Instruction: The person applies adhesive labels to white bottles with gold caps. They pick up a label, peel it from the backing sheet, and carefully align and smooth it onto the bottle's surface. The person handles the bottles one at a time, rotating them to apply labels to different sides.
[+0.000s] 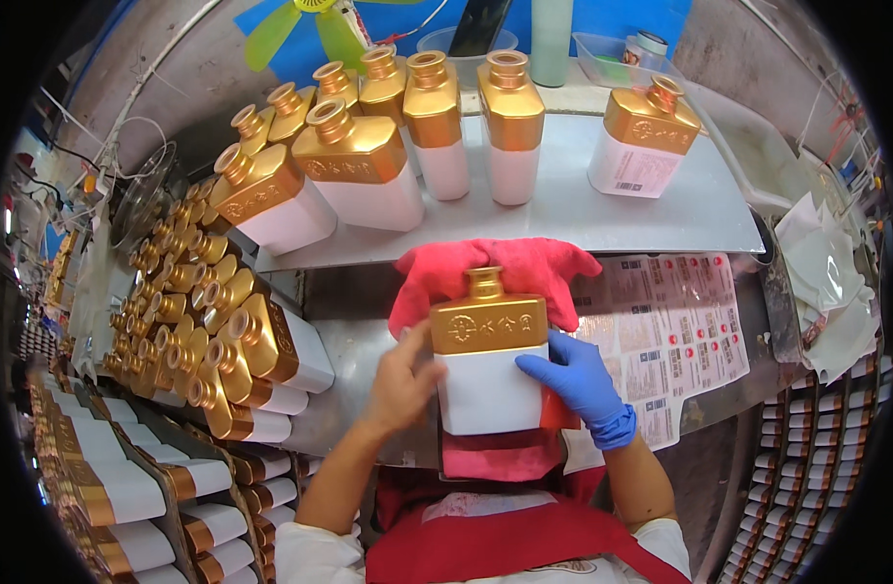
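Observation:
A white flask-shaped bottle [490, 394] with a gold shoulder and neck stands upright in front of me, its embossed gold band facing me. My bare left hand [402, 378] grips its left side, thumb at the front edge. On the right side, my right hand [584, 382] in a blue glove holds the bottle with its thumb on the white front. Something flat and red [559, 413] shows between the glove and the bottle's lower right side; I cannot tell what it is. A pink-red cloth [427, 280] lies bunched behind the bottle, and more of it shows below.
Sheets of printed labels [694, 341] lie to the right. Several similar bottles [366, 200] stand on a raised grey shelf [602, 229], one bottle [641, 146] apart at right. Stacked bottles [261, 341] fill the left side; more rows [806, 467] are at lower right. A green fan [310, 24] is at the back.

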A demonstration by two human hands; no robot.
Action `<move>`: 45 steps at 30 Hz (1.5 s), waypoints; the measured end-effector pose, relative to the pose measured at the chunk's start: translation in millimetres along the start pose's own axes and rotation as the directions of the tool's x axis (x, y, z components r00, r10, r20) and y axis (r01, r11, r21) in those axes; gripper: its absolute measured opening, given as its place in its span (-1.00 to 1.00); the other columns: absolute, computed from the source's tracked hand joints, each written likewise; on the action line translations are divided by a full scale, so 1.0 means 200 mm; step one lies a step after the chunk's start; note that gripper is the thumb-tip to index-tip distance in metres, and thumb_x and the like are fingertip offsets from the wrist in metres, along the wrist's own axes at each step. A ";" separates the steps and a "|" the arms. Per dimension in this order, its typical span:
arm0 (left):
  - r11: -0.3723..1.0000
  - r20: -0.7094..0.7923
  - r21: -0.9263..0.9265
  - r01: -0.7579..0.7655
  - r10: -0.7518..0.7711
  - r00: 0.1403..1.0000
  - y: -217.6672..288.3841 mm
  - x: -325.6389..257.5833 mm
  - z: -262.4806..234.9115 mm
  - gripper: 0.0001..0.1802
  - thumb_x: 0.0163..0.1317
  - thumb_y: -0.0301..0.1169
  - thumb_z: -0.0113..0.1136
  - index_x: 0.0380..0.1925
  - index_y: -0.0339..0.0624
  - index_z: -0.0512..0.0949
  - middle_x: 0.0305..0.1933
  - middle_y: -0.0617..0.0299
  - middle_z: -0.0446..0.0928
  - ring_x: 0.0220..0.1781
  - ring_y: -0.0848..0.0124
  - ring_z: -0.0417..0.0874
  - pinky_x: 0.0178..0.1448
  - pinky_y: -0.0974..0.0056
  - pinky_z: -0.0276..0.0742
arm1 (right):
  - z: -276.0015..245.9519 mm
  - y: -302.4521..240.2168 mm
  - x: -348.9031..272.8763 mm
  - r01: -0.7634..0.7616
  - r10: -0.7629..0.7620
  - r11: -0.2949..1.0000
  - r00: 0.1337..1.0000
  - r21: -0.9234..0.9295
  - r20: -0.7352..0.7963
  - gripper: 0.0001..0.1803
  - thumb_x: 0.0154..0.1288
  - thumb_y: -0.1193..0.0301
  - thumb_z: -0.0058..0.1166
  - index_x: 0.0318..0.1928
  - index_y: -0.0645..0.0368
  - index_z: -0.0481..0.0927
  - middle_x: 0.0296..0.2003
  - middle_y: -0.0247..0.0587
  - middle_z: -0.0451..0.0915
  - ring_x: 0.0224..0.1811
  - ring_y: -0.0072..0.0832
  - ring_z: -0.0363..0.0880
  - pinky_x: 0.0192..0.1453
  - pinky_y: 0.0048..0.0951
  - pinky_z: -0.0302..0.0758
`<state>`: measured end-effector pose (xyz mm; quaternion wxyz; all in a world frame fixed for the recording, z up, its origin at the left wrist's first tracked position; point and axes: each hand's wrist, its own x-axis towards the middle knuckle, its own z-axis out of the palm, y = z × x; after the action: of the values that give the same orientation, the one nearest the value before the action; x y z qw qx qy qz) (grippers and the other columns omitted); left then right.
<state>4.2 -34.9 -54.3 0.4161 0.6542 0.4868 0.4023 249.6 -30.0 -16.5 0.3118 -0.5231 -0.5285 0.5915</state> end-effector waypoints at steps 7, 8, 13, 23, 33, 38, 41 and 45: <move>0.910 0.070 -0.181 0.373 -0.367 0.928 0.23 0.28 -0.10 -0.44 0.43 -0.05 -0.13 -0.21 -0.42 0.59 -0.88 0.41 0.25 -0.92 0.65 0.14 -0.79 0.48 0.01 | -0.06 0.01 0.05 0.048 -0.049 0.999 0.998 0.019 0.039 -0.49 0.23 0.17 0.20 0.03 0.33 0.55 -0.21 -0.27 0.63 -0.18 -0.66 0.48 -0.03 -0.55 0.44; 0.902 0.081 -0.154 0.402 -0.394 0.915 0.26 0.31 -0.11 -0.44 0.42 -0.04 -0.10 -0.23 -0.42 0.59 -0.89 0.41 0.25 -0.94 0.63 0.14 -0.81 0.47 -0.01 | -0.07 0.00 0.06 0.037 -0.038 0.999 0.998 0.027 0.053 -0.49 0.23 0.17 0.19 0.02 0.34 0.55 -0.21 -0.27 0.62 -0.18 -0.66 0.48 -0.02 -0.55 0.44; 0.828 0.154 0.034 0.560 -0.558 0.815 0.34 0.43 -0.14 -0.40 0.17 0.06 0.24 -0.52 -0.40 0.60 -0.78 0.36 0.33 -0.86 0.60 0.16 -0.79 0.40 0.00 | -0.08 -0.04 0.10 -0.051 0.045 0.998 0.991 0.047 0.123 -0.49 0.25 0.21 0.17 0.04 0.38 0.54 -0.17 -0.28 0.61 -0.13 -0.65 0.48 0.02 -0.56 0.42; 0.841 0.161 0.019 0.541 -0.537 0.828 0.38 0.48 -0.10 -0.47 -0.01 -0.13 0.45 -0.70 -0.47 0.55 -0.74 0.32 0.39 -0.73 0.62 0.28 -0.72 0.37 0.16 | -0.08 0.01 0.12 -0.041 0.031 0.995 0.993 0.094 0.110 -0.51 0.21 0.14 0.23 -0.09 0.37 0.60 -0.28 -0.31 0.61 -0.24 -0.65 0.48 -0.09 -0.55 0.45; 0.836 0.098 0.121 0.535 -0.547 0.832 0.34 0.47 -0.12 -0.46 -0.03 -0.13 0.46 -0.75 -0.49 0.56 -0.77 0.30 0.38 -0.75 0.61 0.26 -0.71 0.36 0.17 | -0.08 0.01 0.12 -0.048 0.024 0.985 0.989 0.164 0.143 -0.51 0.20 0.15 0.24 -0.08 0.36 0.59 -0.30 -0.31 0.60 -0.26 -0.68 0.46 -0.11 -0.56 0.45; 0.798 0.156 -0.011 0.603 -0.594 0.789 0.39 0.49 -0.13 -0.47 -0.03 -0.15 0.47 -0.70 -0.53 0.59 -0.74 0.28 0.43 -0.72 0.62 0.29 -0.70 0.37 0.18 | -0.09 0.02 0.13 -0.032 0.012 0.990 0.990 0.140 0.139 -0.49 0.19 0.14 0.25 -0.07 0.36 0.59 -0.30 -0.32 0.61 -0.26 -0.68 0.46 -0.12 -0.56 0.45; 0.817 0.152 0.092 0.569 -0.576 0.803 0.40 0.50 -0.11 -0.52 -0.02 -0.20 0.47 -0.66 -0.53 0.60 -0.75 0.29 0.40 -0.75 0.61 0.24 -0.73 0.36 0.09 | -0.09 0.03 0.14 -0.045 0.029 0.993 0.989 0.110 0.143 -0.49 0.18 0.13 0.25 -0.07 0.36 0.59 -0.30 -0.32 0.61 -0.26 -0.69 0.46 -0.12 -0.56 0.45; 0.817 0.127 0.080 0.570 -0.576 0.808 0.37 0.49 -0.12 -0.53 -0.04 -0.22 0.49 -0.65 -0.54 0.60 -0.74 0.28 0.41 -0.75 0.60 0.25 -0.73 0.35 0.10 | -0.09 -0.01 0.13 -0.061 0.049 0.995 0.988 0.075 0.144 -0.48 0.18 0.13 0.25 -0.07 0.35 0.59 -0.30 -0.31 0.61 -0.26 -0.69 0.47 -0.12 -0.56 0.45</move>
<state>24.1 51.5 34.8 0.5397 0.5123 0.6374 0.1999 260.1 -0.6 -19.8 0.2773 -0.4812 -0.5109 0.6562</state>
